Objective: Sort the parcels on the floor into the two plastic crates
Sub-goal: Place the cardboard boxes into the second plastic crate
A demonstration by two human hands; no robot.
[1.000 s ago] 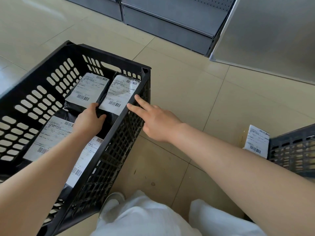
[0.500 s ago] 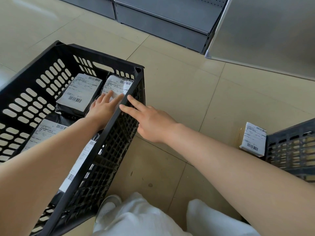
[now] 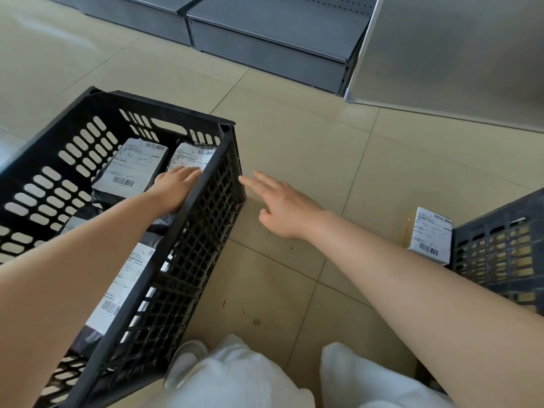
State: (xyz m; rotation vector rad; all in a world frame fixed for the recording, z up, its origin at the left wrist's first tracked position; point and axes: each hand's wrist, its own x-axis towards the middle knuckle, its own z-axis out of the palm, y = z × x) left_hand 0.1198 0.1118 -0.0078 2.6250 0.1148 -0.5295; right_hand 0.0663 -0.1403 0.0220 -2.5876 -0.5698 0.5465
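Left hand (image 3: pixel 173 188) flat, fingers straight, pressing a labelled black parcel (image 3: pixel 191 156) inside the black crate (image 3: pixel 206 219). Right hand (image 3: pixel 279 206) loose, empty, just off the rim. Best pushed snug into the corner, label up.

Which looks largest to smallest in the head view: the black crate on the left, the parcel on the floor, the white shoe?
1. black crate, by far the largest.
2. and 3. parcel on the floor and white shoe look alike; the shoe is partly hidden and nearer the camera, so I do not rank them.
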